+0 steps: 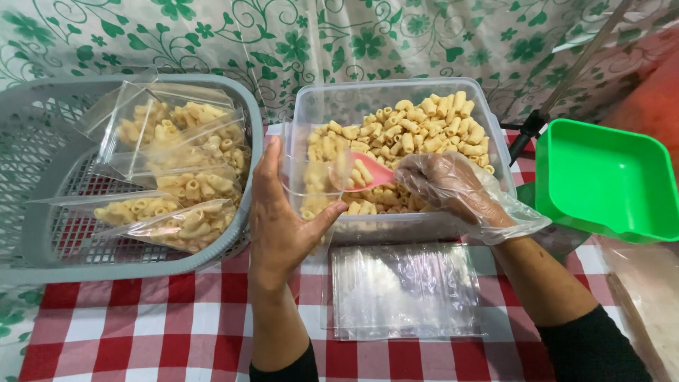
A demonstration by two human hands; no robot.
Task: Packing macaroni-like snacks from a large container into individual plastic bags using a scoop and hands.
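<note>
Left hand (279, 219) grips limp, slippery clear bag (315, 173) at mouth; gloved right hand (453, 187) holds pink scoop (368, 172), tipping light, brittle pasta tubes (410, 127).

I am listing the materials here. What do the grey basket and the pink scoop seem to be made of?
The grey latticed basket looks like matte moulded plastic, judging by its uniform grid. The pink scoop, held in the gloved right hand, seems smooth plastic, slightly glossy.
</note>
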